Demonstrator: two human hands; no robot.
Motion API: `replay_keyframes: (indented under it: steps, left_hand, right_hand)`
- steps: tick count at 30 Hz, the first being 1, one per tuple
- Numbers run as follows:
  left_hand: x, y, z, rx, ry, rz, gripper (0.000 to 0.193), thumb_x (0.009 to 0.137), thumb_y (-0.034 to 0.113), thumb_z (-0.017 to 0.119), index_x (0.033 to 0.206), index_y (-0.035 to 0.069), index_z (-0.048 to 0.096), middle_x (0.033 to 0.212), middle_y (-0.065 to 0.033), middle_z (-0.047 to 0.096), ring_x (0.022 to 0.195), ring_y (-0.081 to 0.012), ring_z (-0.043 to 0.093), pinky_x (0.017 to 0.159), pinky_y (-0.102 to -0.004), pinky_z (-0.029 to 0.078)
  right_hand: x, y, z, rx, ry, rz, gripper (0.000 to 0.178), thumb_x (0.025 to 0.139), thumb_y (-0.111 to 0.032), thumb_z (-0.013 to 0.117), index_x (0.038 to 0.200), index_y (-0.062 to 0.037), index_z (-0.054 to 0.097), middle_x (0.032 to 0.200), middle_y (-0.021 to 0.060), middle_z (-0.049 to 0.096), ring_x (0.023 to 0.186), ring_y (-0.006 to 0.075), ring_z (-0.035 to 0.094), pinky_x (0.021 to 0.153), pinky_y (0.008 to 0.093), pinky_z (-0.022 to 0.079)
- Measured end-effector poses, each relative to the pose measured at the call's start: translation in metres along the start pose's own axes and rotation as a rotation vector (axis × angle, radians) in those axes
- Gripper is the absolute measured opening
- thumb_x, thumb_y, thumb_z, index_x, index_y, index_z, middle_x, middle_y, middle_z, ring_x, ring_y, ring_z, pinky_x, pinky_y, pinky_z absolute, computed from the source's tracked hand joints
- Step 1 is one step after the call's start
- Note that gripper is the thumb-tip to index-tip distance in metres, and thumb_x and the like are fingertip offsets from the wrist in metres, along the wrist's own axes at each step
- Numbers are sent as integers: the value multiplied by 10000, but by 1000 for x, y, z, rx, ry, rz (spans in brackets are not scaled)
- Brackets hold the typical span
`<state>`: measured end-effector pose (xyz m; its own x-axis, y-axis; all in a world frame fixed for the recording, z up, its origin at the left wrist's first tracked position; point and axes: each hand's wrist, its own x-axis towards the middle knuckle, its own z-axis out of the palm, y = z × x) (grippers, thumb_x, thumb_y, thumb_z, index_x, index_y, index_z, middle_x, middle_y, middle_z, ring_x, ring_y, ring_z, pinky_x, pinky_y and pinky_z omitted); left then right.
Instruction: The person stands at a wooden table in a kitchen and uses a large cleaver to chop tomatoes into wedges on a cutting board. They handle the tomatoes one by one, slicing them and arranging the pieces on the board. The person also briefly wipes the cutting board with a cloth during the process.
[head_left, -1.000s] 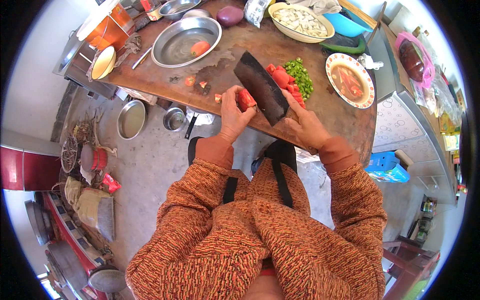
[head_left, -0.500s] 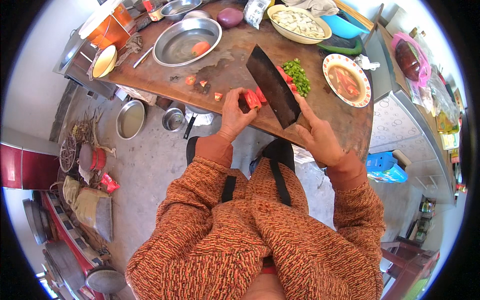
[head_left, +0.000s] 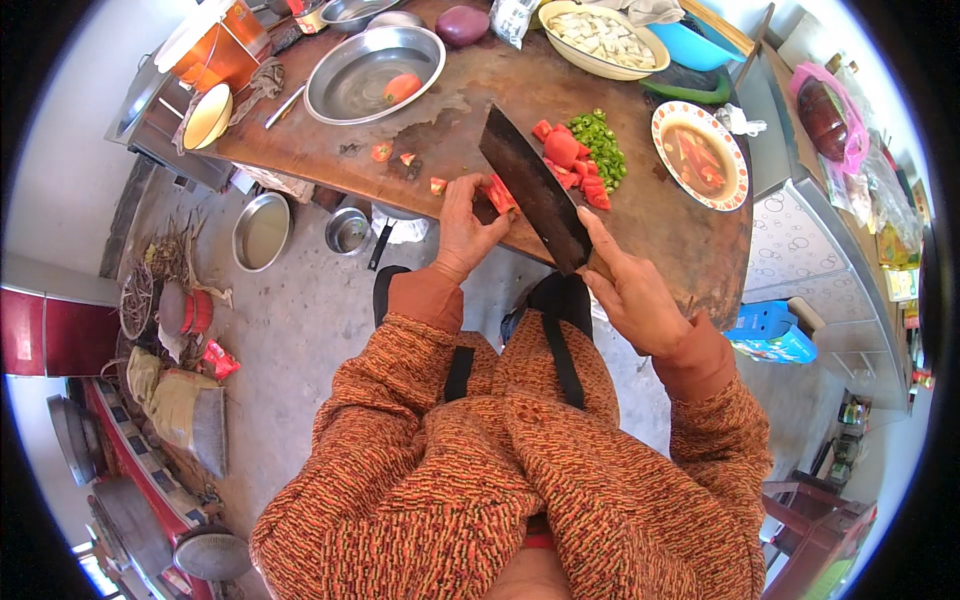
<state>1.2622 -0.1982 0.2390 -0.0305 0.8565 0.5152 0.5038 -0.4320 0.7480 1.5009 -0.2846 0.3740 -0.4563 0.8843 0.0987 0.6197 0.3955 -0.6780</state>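
My right hand (head_left: 637, 292) grips a dark, broad-bladed cleaver (head_left: 535, 190) by its handle. Its blade slants up and left over the brown wooden table. Against the blade's left side, near the table's front edge, my left hand (head_left: 470, 228) pinches a piece of tomato (head_left: 502, 195). Right of the blade lies a heap of red tomato chunks (head_left: 565, 152), touching a pile of chopped green peppers (head_left: 598, 145). A few small tomato scraps (head_left: 382, 152) lie on the table left of my left hand. Part of the held piece is hidden by my fingers and the blade.
A steel basin (head_left: 340, 85) holds water and a tomato. Toward the back stand an eggplant (head_left: 462, 26) and a bowl of white chunks (head_left: 655, 62). A dotted-rim plate (head_left: 738, 160) with reddish liquid sits at the right. Pans (head_left: 262, 232) rest on the floor below.
The cleaver has shifted left, up against the tomato piece in my left hand. The tomato heap, partly hidden behind the blade before, now shows on its right. My left hand has barely moved.
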Motion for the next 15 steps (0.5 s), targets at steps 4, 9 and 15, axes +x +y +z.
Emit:
replay_keyframes:
  steps: [4, 9, 15]
  left_hand:
    - [-1, -1, -1, -15, 6, -4, 540, 704, 116, 850, 1149, 9, 564, 1066, -104, 599, 974, -225, 607, 867, -334, 511]
    - [-2, 0, 0, -69, -2, -43, 525, 702, 87, 867, 1139, 16, 584, 1082, -85, 615, 991, -201, 614, 875, -316, 514]
    - [-6, -7, -2, -140, 1, -58, 524, 700, 93, 888, 1137, 26, 608, 1107, -79, 630, 1012, -183, 615, 898, -303, 503]
  right_hand:
    - [0, -6, -5, -14, -60, 74, 763, 894, -47, 585, 1560, -140, 223, 931, 238, 657, 853, 461, 629, 734, 516, 489]
    - [1, -3, -2, -46, -43, 59, 774, 896, -48, 584, 1564, -146, 204, 924, 252, 666, 826, 468, 636, 721, 525, 491]
    - [9, 0, -8, 35, -79, 65, 767, 905, -57, 579, 1564, -144, 196, 831, 268, 661, 780, 495, 624, 717, 545, 485]
